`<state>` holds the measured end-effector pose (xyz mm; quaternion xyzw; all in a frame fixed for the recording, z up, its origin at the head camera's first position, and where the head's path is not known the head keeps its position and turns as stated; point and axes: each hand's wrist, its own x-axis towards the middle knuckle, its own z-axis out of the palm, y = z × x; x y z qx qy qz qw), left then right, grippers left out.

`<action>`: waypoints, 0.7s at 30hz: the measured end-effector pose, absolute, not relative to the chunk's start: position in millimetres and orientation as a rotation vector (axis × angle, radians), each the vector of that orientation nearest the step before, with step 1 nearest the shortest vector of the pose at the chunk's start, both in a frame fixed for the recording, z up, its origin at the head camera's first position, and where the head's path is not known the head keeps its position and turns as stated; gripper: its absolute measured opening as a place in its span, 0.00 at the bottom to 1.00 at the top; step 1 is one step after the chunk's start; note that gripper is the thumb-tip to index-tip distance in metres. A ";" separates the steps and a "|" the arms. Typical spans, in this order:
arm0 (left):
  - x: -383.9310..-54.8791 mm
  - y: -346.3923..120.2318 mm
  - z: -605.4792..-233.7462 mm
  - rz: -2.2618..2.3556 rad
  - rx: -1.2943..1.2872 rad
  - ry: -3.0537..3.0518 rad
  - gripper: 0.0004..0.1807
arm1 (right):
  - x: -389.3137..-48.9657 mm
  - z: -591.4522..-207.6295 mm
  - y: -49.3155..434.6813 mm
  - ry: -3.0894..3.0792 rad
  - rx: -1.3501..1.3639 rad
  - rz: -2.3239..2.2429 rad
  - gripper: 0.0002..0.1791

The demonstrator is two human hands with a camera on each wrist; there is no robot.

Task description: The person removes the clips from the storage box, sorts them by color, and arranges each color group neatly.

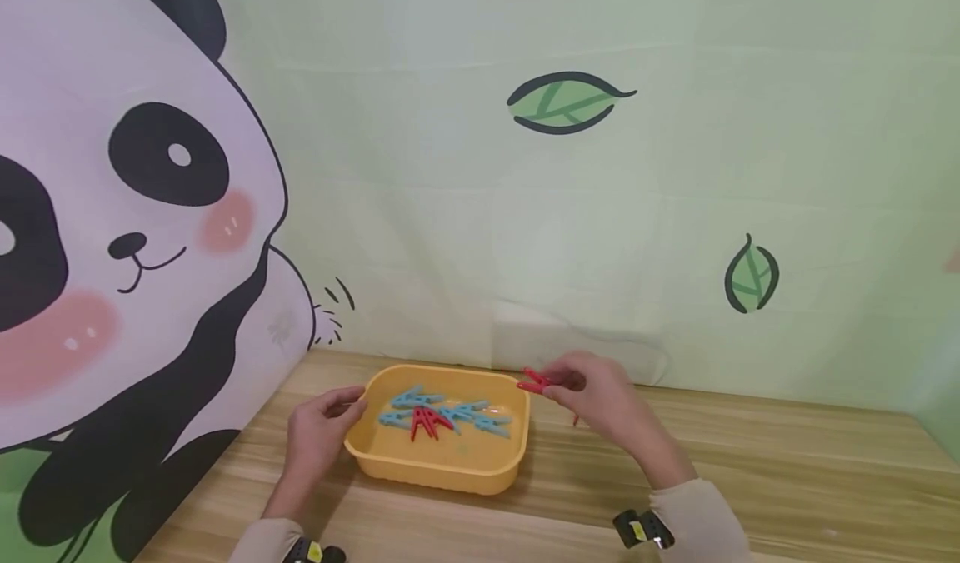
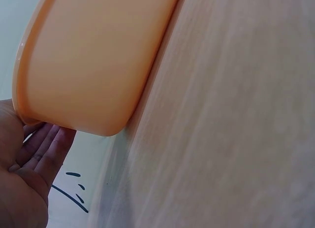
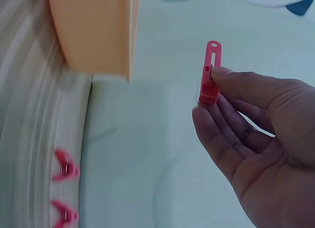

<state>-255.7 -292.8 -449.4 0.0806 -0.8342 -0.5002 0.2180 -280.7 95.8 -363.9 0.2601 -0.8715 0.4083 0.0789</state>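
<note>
A yellow-orange plastic basin (image 1: 435,471) stands on the table with several light blue clothespins (image 1: 471,413) and some red clothespins (image 1: 430,421) inside. At its left end, my left hand (image 1: 321,430) touches the rim, its fingers (image 2: 51,149) fairly straight against the outer wall in the left wrist view. My right hand (image 1: 596,396) pinches a red clothespin (image 3: 211,73) between thumb and fingers, just off the basin's right back corner. That clothespin is held above the table.
Two more red clothespins (image 3: 66,165) lie on the wooden table (image 1: 750,463) to the right of the basin, mostly hidden behind my right hand in the head view. Behind the table hangs a pale green cloth (image 1: 420,213) printed with a panda and leaves.
</note>
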 end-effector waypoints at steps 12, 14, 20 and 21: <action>-257.0 -293.8 -450.0 -1.391 0.219 -2.303 0.14 | -281.4 -370.4 142.2 -2.714 0.662 1.204 0.08; -256.8 -293.7 -449.5 -1.393 0.221 -2.301 0.14 | -283.5 -372.3 146.1 -2.738 0.666 1.215 0.07; -256.0 -293.3 -449.1 -1.401 0.230 -2.311 0.14 | -288.8 -382.0 150.7 -2.802 0.654 1.232 0.08; -255.7 -293.5 -449.4 -1.399 0.233 -2.315 0.14 | -289.7 -384.6 150.9 -2.809 0.658 1.231 0.08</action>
